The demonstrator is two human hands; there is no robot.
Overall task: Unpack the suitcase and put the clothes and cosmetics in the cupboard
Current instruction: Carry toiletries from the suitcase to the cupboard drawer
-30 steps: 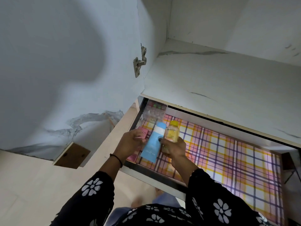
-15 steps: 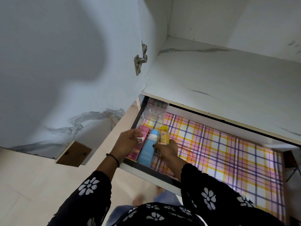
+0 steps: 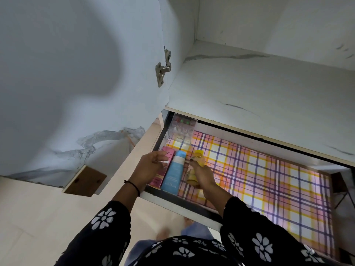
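With my left hand [image 3: 149, 166] holding the pink box [image 3: 169, 153] and my right hand [image 3: 203, 175] gripping the yellow bottle [image 3: 198, 156], I should set both snug against the blue tube [image 3: 173, 173] between them.

In the pulled-out drawer [image 3: 178, 202], lined with plaid paper [image 3: 259, 169], 3 cosmetics sat side by side at the front left corner. A pink box [image 3: 168, 151] lay along the left edge, and a blue tube [image 3: 173, 170] lay touching it on the right. The left hand [image 3: 151, 166], a black band [image 3: 132, 186] at its wrist, curled its fingers over the box. The right hand [image 3: 201, 174] gripped a yellow bottle [image 3: 198, 156] just beside the tube. A clear plastic case [image 3: 182, 127] occupied the back left corner. Above, a metal hinge [image 3: 163, 68] joined the open cupboard door [image 3: 76, 73] to the white shelf [image 3: 259, 96].
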